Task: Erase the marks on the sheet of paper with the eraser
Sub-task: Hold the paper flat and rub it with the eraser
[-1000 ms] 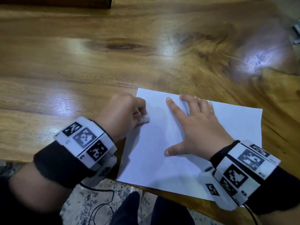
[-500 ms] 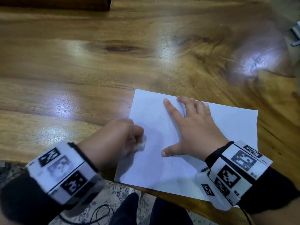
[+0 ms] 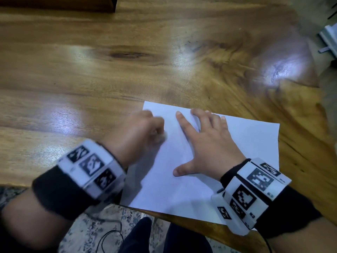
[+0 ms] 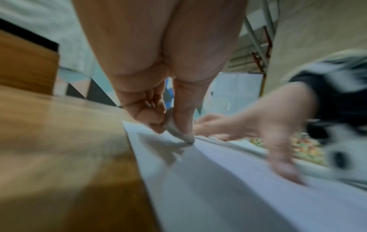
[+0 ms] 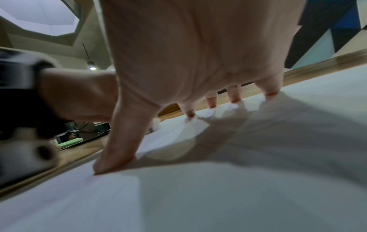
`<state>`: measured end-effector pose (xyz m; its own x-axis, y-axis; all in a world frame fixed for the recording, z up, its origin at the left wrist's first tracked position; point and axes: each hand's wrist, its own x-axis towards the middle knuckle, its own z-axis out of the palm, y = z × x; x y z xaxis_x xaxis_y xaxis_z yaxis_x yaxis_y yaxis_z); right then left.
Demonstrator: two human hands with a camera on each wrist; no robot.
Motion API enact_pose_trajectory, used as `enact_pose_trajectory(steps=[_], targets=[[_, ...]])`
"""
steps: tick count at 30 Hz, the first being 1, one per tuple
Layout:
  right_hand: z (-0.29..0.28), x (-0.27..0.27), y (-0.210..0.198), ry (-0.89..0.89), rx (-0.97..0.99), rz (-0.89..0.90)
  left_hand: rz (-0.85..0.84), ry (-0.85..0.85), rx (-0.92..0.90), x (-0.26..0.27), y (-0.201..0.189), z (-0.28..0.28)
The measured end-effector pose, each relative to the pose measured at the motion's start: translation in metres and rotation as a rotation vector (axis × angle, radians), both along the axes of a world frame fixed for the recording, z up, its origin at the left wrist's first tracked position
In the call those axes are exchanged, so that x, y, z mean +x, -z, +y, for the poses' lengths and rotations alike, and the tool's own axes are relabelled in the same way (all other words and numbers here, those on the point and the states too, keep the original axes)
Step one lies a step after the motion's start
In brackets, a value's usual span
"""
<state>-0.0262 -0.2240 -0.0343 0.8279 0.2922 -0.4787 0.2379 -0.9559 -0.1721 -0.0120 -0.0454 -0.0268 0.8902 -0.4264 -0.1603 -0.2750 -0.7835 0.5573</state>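
A white sheet of paper [image 3: 237,143] lies near the front edge of the wooden table [image 3: 91,79]. My left hand [image 3: 140,132] is curled over the sheet's left side and pinches a small whitish eraser [image 4: 174,130] between thumb and fingers, its tip down on the paper [image 4: 228,180]. In the head view the eraser [image 3: 163,137] is only a blur beside the knuckles. My right hand [image 3: 206,143] lies flat on the middle of the sheet with fingers spread, pressing the paper [image 5: 218,188] down. No marks on the sheet can be made out.
The table's front edge [image 3: 191,223] runs just below the sheet, whose near corner overhangs it. Patterned floor, a black cable [image 3: 109,236] and dark trouser legs show below. A dark wooden block [image 3: 54,4] sits at the far left of the table.
My left hand, with the eraser, slid toward me down the sheet's left side, then back up toward the far edge. The right hand has stayed pressed flat on the paper.
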Motion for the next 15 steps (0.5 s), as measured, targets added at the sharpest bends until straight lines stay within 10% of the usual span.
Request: enact_pose_trajectory(steps=[7,12,15], targets=[[-0.001,-0.001,0.000,-0.002,0.002,-0.001,0.226,0.168,-0.001,-0.042,0.003,0.018],[-0.001,-0.001,0.000,-0.004,0.000,-0.008,-0.068,-0.129,0.022,0.001,0.005,0.004],[-0.001,-0.001,0.001,-0.007,-0.001,-0.007,0.046,-0.003,-0.026,-0.022,0.009,0.007]])
